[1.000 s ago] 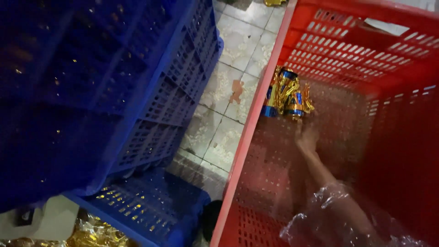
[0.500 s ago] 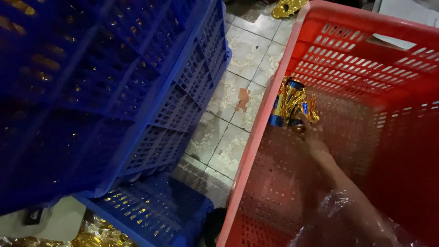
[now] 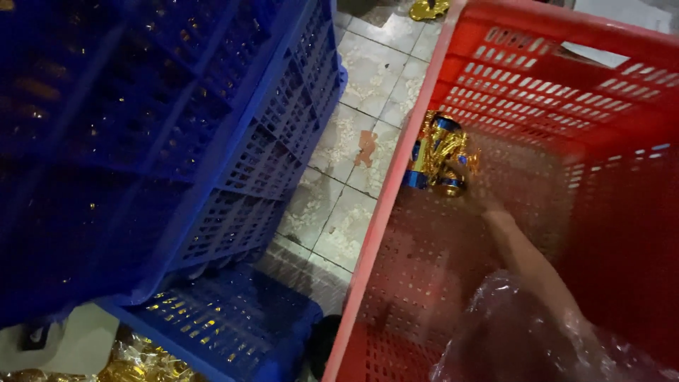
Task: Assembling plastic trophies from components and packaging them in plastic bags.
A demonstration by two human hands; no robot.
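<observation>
I have my right hand point(image 3: 472, 185) reaching deep into the red crate point(image 3: 509, 92), down at its far corner by the left wall, where a small bundle of gold-and-blue wrapped pieces point(image 3: 435, 154) lies on the perforated floor. The hand is touching or just beside the bundle; it is blurred and partly hidden, so I cannot tell whether the fingers have closed on anything. A clear plastic sleeve point(image 3: 523, 339) covers my forearm. My left hand is out of view. To do this well, I would judge it best to curl the fingers under the whole bundle, not pinch 1 foil edge, and keep the wrist clear of the crate wall. A stack of blue crates point(image 3: 177, 141) stands left, across a strip of tiled floor point(image 3: 353, 163).
</observation>
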